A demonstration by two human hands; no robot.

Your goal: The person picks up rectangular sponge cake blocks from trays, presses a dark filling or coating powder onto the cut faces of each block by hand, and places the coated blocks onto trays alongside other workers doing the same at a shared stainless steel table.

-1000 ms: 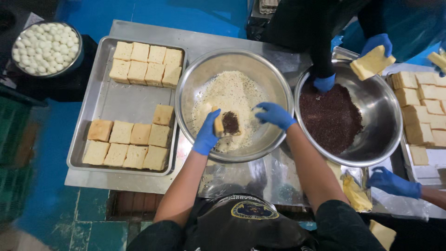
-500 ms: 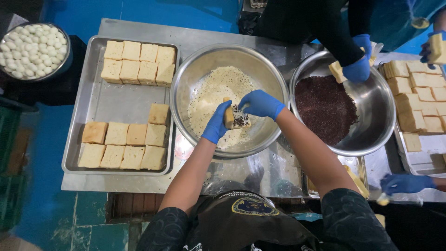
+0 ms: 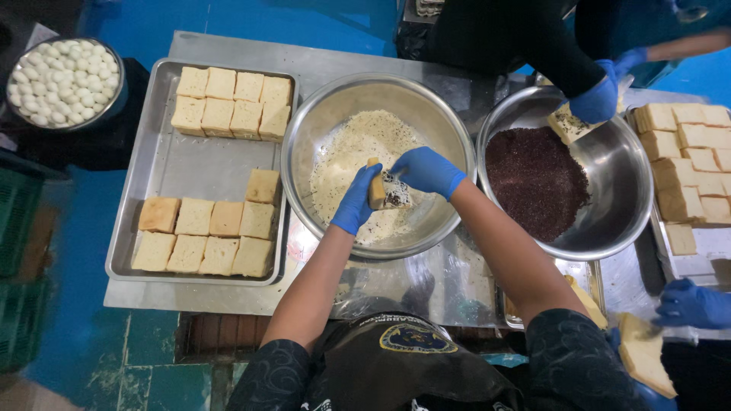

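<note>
Both my hands wear blue gloves and meet over a steel bowl (image 3: 304, 137) of pale crumb mixture. My left hand (image 3: 356, 202) grips a tan bread piece (image 3: 377, 185) on edge. My right hand (image 3: 426, 170) presses on the same piece, whose dark, crumb-coated filling side (image 3: 397, 198) shows between the two hands. The piece is held just above the crumbs in the bowl's middle.
A steel tray (image 3: 190, 164) of square bread slices lies left. A second bowl (image 3: 617, 198) with dark sprinkles sits right, where another person's gloved hand (image 3: 598, 103) holds a slice. More slices fill a tray (image 3: 689, 152) far right. A bowl of white balls (image 3: 65, 80) stands far left.
My hands lifted the bread piece from flat in the crumbs and turned it on edge between them. The other person's hand moved with a slice to the dark bowl's far rim.
</note>
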